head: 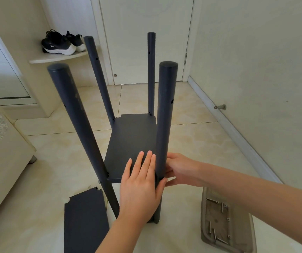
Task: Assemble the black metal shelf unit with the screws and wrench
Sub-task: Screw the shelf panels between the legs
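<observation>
Loose panel [84, 221] lies on the floor [192, 143] at 7 o'clock; tray [203, 212] of screws [210, 227] at 5. Our left hand [141, 185] presses flat, fingers straight, on the mounted shelf panel [131, 139]; our right hand [180, 170] wraps the near-right pole [165, 115]. The shelf unit [80, 125] stands mid-floor. Sneakers [60, 42] sit far off at 11.

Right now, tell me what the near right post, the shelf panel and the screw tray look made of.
Near right post: likely painted metal tube; matte black coat, drilled hole. Shelf panel: thin sheet, probably metal, same matte coat. Screw tray: perhaps beige plastic, dull and grimy; hard to be sure.
</observation>
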`<move>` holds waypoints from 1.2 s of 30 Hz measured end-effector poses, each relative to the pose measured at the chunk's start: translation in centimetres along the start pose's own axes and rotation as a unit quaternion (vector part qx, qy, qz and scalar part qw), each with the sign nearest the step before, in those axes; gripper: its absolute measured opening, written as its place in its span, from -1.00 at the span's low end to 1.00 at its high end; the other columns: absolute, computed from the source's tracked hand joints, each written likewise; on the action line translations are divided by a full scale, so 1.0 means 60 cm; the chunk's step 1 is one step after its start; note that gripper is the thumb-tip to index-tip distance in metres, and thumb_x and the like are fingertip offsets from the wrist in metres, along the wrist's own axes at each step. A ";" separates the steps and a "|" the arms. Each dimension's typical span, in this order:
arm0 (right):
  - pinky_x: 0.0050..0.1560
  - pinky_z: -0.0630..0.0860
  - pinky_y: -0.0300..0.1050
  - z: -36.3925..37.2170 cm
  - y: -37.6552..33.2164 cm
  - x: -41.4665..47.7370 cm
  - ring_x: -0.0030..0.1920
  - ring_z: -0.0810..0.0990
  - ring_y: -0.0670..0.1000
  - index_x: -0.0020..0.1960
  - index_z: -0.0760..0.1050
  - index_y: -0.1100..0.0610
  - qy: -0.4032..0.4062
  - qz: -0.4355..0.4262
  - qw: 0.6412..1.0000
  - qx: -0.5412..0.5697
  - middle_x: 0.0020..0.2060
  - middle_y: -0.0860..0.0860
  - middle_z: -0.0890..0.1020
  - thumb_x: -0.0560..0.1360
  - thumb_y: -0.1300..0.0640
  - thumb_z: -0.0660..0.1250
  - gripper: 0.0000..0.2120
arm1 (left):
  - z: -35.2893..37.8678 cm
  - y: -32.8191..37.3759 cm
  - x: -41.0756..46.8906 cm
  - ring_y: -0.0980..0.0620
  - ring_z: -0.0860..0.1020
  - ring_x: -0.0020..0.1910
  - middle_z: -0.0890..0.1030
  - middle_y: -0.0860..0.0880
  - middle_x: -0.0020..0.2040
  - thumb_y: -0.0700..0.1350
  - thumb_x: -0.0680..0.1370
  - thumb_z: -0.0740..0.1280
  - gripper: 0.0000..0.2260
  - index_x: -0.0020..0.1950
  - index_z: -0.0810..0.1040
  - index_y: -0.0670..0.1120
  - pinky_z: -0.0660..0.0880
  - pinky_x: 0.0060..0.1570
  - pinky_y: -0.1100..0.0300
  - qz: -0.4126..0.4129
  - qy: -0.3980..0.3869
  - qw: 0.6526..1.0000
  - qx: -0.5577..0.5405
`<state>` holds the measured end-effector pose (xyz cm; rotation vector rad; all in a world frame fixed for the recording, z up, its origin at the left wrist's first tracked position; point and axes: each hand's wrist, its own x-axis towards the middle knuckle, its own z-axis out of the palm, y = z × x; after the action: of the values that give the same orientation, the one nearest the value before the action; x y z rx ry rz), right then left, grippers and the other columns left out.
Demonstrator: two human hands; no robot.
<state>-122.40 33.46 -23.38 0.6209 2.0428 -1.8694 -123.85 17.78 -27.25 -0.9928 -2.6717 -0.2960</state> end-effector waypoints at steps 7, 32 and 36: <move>0.08 0.64 -0.02 -0.024 0.016 0.004 0.00 0.70 0.01 0.20 0.53 0.07 0.006 -0.005 1.000 -0.026 0.02 0.04 0.69 0.64 0.02 0.21 -0.78 | 0.012 0.001 -0.001 -0.07 0.38 0.49 0.49 -0.06 0.44 0.26 0.61 0.04 -0.38 0.46 0.48 -0.12 0.20 0.52 -0.08 -0.008 0.032 0.999 0.029; -0.18 0.60 -0.13 -0.194 0.412 0.031 -0.18 0.64 0.06 0.04 0.60 0.24 0.060 0.181 0.943 -0.272 -0.13 0.15 0.67 0.51 0.35 0.27 -0.83 | 0.030 -0.001 -0.003 -0.02 0.41 0.47 0.60 -0.02 0.33 0.26 0.64 0.03 -0.43 0.38 0.55 -0.09 0.20 0.50 0.01 -0.020 0.049 0.998 0.046; 0.10 0.53 -0.13 -0.172 0.448 0.042 0.11 0.62 0.05 0.14 0.58 0.16 0.031 0.178 0.910 -0.373 0.09 0.08 0.65 0.53 0.14 0.35 -0.79 | 0.032 -0.002 -0.002 -0.02 0.41 0.47 0.59 -0.01 0.35 0.26 0.65 0.06 -0.44 0.45 0.48 -0.07 0.08 0.50 0.10 -0.015 0.054 0.997 0.052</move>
<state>-110.34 45.52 -46.68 0.7574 2.2602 -0.7741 -124.24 18.15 -29.10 -0.8806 -2.5772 -0.2093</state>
